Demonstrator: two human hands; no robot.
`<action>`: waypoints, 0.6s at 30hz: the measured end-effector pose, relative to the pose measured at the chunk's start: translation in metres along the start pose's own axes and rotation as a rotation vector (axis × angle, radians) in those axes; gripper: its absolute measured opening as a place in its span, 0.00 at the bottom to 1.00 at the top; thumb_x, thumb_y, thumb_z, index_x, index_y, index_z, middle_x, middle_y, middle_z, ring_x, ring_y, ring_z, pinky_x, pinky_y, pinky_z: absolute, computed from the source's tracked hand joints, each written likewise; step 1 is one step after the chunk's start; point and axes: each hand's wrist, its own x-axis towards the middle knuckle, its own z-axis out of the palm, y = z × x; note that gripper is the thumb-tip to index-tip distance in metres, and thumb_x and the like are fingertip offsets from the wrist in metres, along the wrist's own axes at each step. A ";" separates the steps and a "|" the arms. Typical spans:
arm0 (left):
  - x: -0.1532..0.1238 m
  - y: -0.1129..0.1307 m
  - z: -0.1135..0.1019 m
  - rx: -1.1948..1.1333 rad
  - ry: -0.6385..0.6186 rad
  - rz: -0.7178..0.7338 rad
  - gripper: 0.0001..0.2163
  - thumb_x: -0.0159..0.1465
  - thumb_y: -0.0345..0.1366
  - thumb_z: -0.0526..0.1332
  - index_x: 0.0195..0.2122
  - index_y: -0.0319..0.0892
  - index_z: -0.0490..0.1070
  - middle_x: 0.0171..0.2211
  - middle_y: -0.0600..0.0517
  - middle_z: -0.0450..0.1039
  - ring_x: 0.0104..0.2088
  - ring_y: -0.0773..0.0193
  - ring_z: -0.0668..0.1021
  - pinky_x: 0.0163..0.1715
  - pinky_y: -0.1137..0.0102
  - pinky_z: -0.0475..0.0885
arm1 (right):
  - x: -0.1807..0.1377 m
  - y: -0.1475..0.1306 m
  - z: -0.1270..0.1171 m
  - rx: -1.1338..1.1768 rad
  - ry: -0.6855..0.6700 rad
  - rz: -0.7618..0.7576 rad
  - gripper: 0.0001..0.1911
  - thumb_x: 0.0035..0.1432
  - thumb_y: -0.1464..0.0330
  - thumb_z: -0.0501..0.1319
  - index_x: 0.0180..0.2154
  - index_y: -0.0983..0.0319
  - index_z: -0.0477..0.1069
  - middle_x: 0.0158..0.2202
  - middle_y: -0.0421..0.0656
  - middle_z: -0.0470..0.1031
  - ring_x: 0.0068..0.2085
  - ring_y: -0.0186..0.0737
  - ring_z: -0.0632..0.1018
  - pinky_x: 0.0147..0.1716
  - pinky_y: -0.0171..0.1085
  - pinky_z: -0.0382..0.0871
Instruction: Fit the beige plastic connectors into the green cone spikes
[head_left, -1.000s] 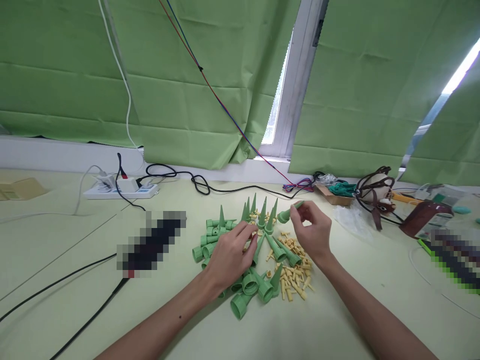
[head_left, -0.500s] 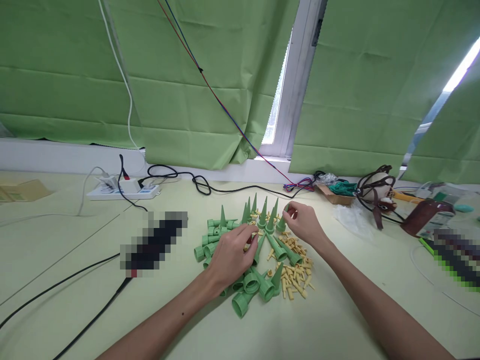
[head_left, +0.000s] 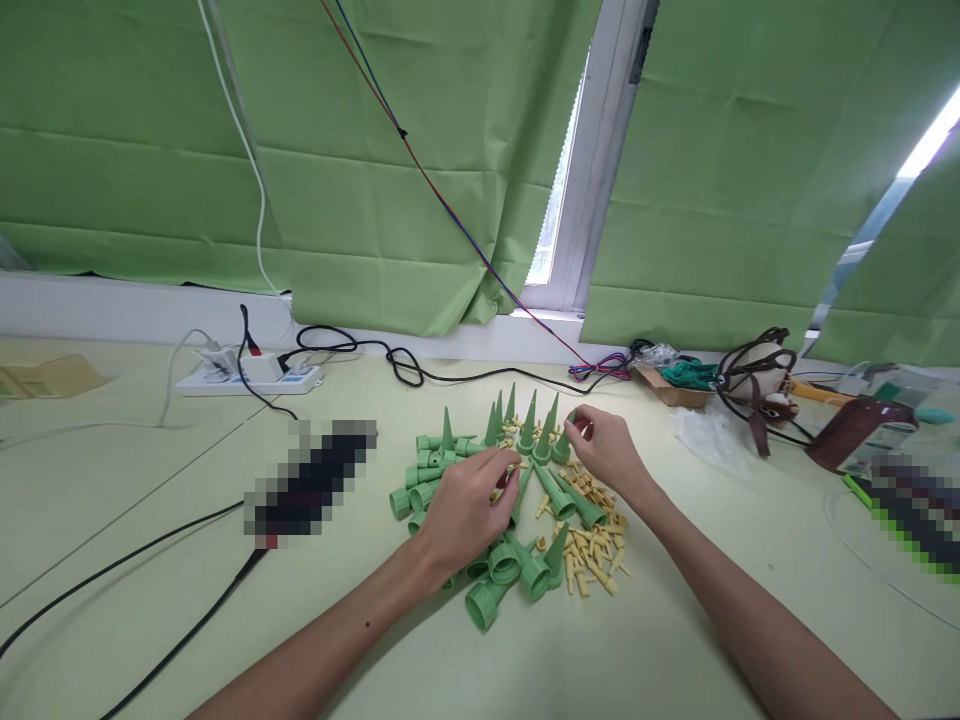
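Right hand (head_left: 606,447) pinching a green cone (head_left: 561,450) near its tip, just right of and below frame centre, base best set flat, clear of the yellow pegs (head_left: 592,552); left hand (head_left: 466,500) curled over other cones (head_left: 534,576), lower centre, its hold impossible to tell.

Green blinds (head_left: 390,210) hang across the back, a pale window frame (head_left: 598,180) showing between two of them; a white cord (head_left: 261,210) drops down at left, and red and blue wires (head_left: 469,235) slant before the fabric; on the worktop (head_left: 135,460) sit a white power strip (head_left: 247,386), a looping black cable (head_left: 450,379) and a yellowish box (head_left: 56,376); at right, a cardboard box (head_left: 675,396) holds teal material (head_left: 690,375), with crumpled clear plastic (head_left: 709,432) just beside it; two objects are pixelated.
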 end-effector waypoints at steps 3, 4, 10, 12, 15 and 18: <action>-0.001 0.001 0.000 -0.010 -0.016 -0.014 0.07 0.67 0.31 0.54 0.42 0.40 0.71 0.32 0.51 0.75 0.29 0.65 0.76 0.29 0.71 0.70 | 0.000 0.003 0.002 -0.003 -0.027 -0.009 0.08 0.57 0.67 0.56 0.27 0.61 0.69 0.26 0.40 0.75 0.25 0.36 0.71 0.28 0.35 0.60; -0.001 0.000 0.000 -0.011 -0.021 -0.020 0.07 0.67 0.31 0.54 0.42 0.40 0.71 0.32 0.51 0.75 0.29 0.65 0.76 0.29 0.70 0.71 | 0.000 0.004 0.003 -0.002 -0.035 -0.011 0.08 0.57 0.67 0.56 0.27 0.61 0.69 0.26 0.40 0.75 0.25 0.36 0.71 0.27 0.34 0.60; -0.001 -0.001 0.002 -0.008 -0.037 -0.036 0.07 0.67 0.31 0.55 0.42 0.40 0.71 0.33 0.51 0.75 0.29 0.65 0.76 0.30 0.70 0.71 | -0.001 0.006 0.006 0.026 -0.051 -0.021 0.10 0.59 0.65 0.56 0.26 0.61 0.67 0.25 0.40 0.74 0.22 0.35 0.69 0.26 0.34 0.59; -0.001 -0.002 0.002 0.002 -0.046 -0.040 0.07 0.67 0.31 0.55 0.43 0.40 0.71 0.33 0.51 0.76 0.30 0.64 0.76 0.31 0.69 0.71 | -0.002 0.006 0.007 0.011 -0.048 -0.031 0.11 0.59 0.65 0.56 0.26 0.61 0.66 0.25 0.40 0.74 0.22 0.35 0.69 0.26 0.34 0.58; -0.001 -0.003 0.002 0.018 -0.049 -0.054 0.07 0.67 0.31 0.54 0.43 0.40 0.71 0.34 0.51 0.76 0.31 0.63 0.76 0.31 0.69 0.71 | -0.002 0.006 0.008 -0.026 -0.045 -0.033 0.11 0.61 0.65 0.55 0.27 0.61 0.67 0.25 0.41 0.75 0.24 0.37 0.71 0.27 0.35 0.59; -0.001 -0.004 0.001 0.035 -0.010 -0.075 0.09 0.67 0.31 0.54 0.46 0.41 0.70 0.36 0.50 0.76 0.33 0.62 0.76 0.33 0.68 0.71 | -0.004 0.006 0.008 -0.024 -0.030 -0.006 0.09 0.61 0.64 0.56 0.36 0.62 0.71 0.27 0.41 0.76 0.24 0.38 0.72 0.28 0.36 0.61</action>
